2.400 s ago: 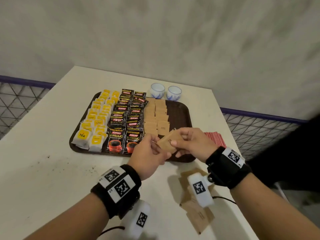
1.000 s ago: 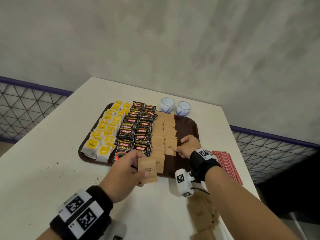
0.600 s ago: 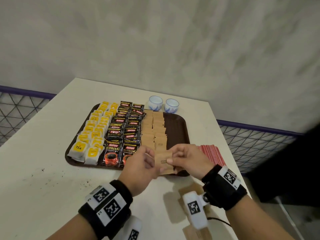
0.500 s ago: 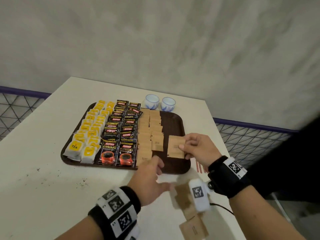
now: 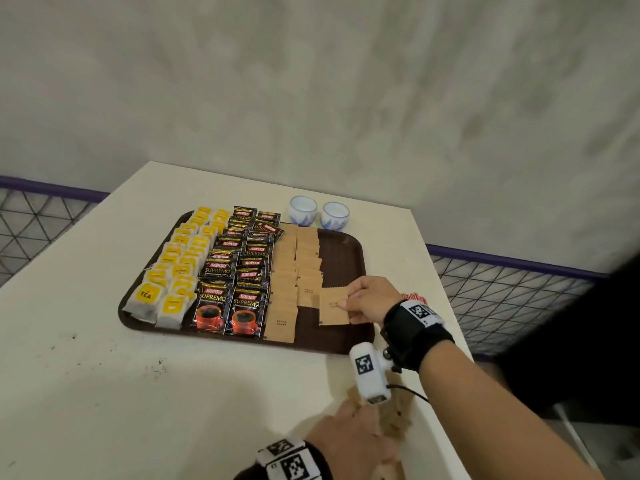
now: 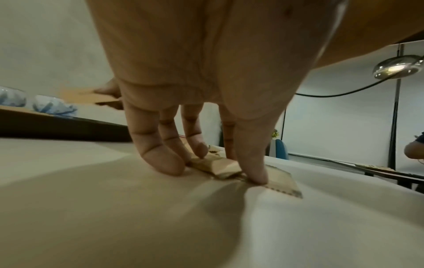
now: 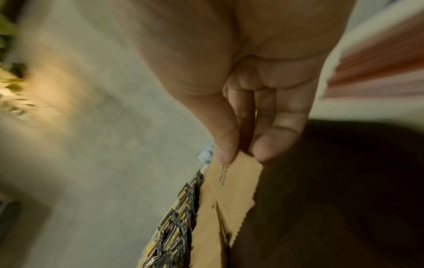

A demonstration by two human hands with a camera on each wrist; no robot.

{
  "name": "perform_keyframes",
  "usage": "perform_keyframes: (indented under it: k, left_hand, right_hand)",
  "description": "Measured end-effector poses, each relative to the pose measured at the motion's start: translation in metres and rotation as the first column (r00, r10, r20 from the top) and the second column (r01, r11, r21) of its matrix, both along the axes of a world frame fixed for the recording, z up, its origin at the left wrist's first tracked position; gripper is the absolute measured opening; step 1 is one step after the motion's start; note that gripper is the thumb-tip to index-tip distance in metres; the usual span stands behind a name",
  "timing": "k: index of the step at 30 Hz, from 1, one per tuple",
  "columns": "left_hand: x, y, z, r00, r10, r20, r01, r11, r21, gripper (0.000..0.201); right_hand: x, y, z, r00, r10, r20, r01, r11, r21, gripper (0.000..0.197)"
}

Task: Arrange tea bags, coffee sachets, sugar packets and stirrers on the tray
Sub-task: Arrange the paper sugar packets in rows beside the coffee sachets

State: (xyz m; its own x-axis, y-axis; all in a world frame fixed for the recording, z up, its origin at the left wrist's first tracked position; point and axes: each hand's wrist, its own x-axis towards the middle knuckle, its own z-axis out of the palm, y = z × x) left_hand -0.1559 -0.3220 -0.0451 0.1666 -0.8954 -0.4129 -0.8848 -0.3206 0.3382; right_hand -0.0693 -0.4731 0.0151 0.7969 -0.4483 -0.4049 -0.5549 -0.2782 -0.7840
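Note:
A brown tray [image 5: 346, 244] holds rows of yellow tea bags [image 5: 173, 268], black coffee sachets [image 5: 239, 271] and brown sugar packets [image 5: 287, 271]. My right hand [image 5: 346, 303] pinches one sugar packet [image 5: 334, 306] by its edge, low over the tray at the near end of the second sugar row; thumb and finger show on it in the right wrist view [image 7: 234, 181]. My left hand [image 5: 360, 414] is down on the loose sugar packets [image 5: 398, 415] near the table's front right. There its thumb and curled fingers [image 6: 160, 161] pinch a packet [image 6: 227, 166] lying on the table.
Two small blue-and-white cups [image 5: 303, 211] stand behind the tray. Red stirrers [image 5: 414, 297] lie right of the tray, mostly hidden by my right wrist. The table's right edge runs close to the loose packets. A mesh fence stands beyond the table on both sides.
My left hand passed a sugar packet to the right hand, then dropped back to the loose pile. My right hand carried that packet over the tray toward the second sugar row.

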Motion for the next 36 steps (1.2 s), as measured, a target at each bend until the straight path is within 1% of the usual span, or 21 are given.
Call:
perform_keyframes:
  k: [2,4,7,9,10,11,12,13,15,17,19,20,22,24,25,26,29,30,31,33,36]
  left_hand:
    - [0.003,0.004,0.001,1.000,0.022,-0.022,-0.022,1.000,-0.012,0.030]
    - [0.006,0.010,0.004,1.000,0.020,0.010,-0.020,1.000,-0.023,0.031]
    - [0.015,0.022,0.005,0.993,0.118,0.006,-0.117,0.991,-0.066,0.028]
    - [0.019,0.029,-0.001,0.988,0.151,0.031,-0.142,0.971,-0.192,0.020]
    - [0.020,0.033,-0.001,0.981,0.185,0.050,-0.165,0.950,-0.264,0.014]
    - [0.021,0.037,-0.001,0.974,0.219,0.062,-0.193,0.938,-0.287,0.011]
    - [0.021,0.042,0.000,0.969,0.244,0.027,-0.230,0.941,-0.246,0.012]
    - [0.021,0.043,-0.002,0.964,0.263,0.044,-0.245,0.938,-0.245,0.017]
    - [0.015,0.040,-0.010,0.942,0.300,0.149,-0.246,0.922,-0.300,0.020]
    - [0.014,0.040,-0.013,0.938,0.304,0.166,-0.233,0.909,-0.346,0.017]
    - [0.017,0.041,-0.016,0.935,0.308,0.178,-0.230,0.905,-0.359,0.015]
    - [0.018,0.042,-0.018,0.942,0.285,0.175,-0.209,0.911,-0.356,0.016]
    - [0.022,0.040,-0.013,0.955,0.240,0.174,-0.169,0.923,-0.347,0.025]
    - [0.024,0.039,-0.002,0.953,0.253,0.165,-0.189,0.926,-0.327,0.030]
    - [0.026,0.038,0.002,0.941,0.275,0.198,-0.198,0.920,-0.337,0.028]
    - [0.027,0.038,0.005,0.928,0.306,0.212,-0.225,0.915,-0.335,0.031]
    - [0.032,0.041,0.003,0.958,0.259,0.121,-0.243,0.960,-0.138,0.043]
    - [0.036,0.044,0.006,0.961,0.259,0.096,-0.249,0.963,-0.107,0.045]
    - [0.040,0.046,0.009,0.954,0.294,0.067,-0.285,0.952,-0.115,0.043]
    - [0.046,0.052,0.012,0.926,0.376,-0.018,-0.373,0.907,-0.194,0.029]
    - [0.059,0.062,0.019,0.857,0.465,-0.222,-0.513,0.804,-0.300,0.019]
  right_hand:
    - [0.014,0.006,-0.010,0.999,-0.031,-0.009,0.032,0.998,0.051,0.020]
    - [0.026,0.012,-0.018,0.999,-0.047,-0.025,0.049,0.997,0.064,0.023]
    - [0.040,0.019,-0.028,0.996,-0.073,-0.060,0.077,0.995,0.059,0.023]
    - [0.046,0.022,-0.034,0.992,-0.097,-0.076,0.099,0.995,0.022,0.021]
    - [0.049,0.023,-0.036,0.991,-0.108,-0.083,0.108,0.994,0.002,0.023]
    - [0.050,0.023,-0.037,0.989,-0.119,-0.090,0.118,0.993,-0.014,0.028]
    - [0.052,0.023,-0.038,0.987,-0.127,-0.097,0.125,0.992,-0.024,0.030]
    - [0.053,0.023,-0.037,0.987,-0.124,-0.106,0.121,0.992,-0.034,0.028]
    - [0.054,0.023,-0.036,0.985,-0.109,-0.130,0.104,0.994,-0.046,0.022]
    - [0.053,0.022,-0.036,0.985,-0.104,-0.141,0.098,0.994,-0.049,0.018]
    - [0.053,0.021,-0.038,0.985,-0.105,-0.136,0.101,0.994,-0.034,0.018]
    - [0.053,0.021,-0.038,0.985,-0.109,-0.137,0.108,0.994,-0.016,0.019]
    - [0.054,0.020,-0.038,0.983,-0.120,-0.142,0.121,0.993,0.001,0.018]
    - [0.054,0.018,-0.038,0.983,-0.124,-0.136,0.125,0.992,0.002,0.017]
    - [0.054,0.019,-0.038,0.984,-0.122,-0.131,0.123,0.992,0.000,0.016]
    - [0.054,0.019,-0.037,0.985,-0.116,-0.128,0.117,0.993,0.001,0.016]
    - [0.050,0.019,-0.026,0.991,-0.104,-0.083,0.102,0.994,-0.027,0.019]
    - [0.045,0.017,-0.020,0.993,-0.109,-0.046,0.107,0.994,-0.037,0.017]
    - [0.039,0.015,-0.012,0.994,-0.110,0.002,0.110,0.993,-0.037,0.015]
    - [0.023,0.010,0.005,0.994,-0.064,0.084,0.068,0.997,-0.046,0.014]
    - [-0.003,0.010,0.028,0.993,0.087,0.085,-0.077,0.991,-0.113,0.011]
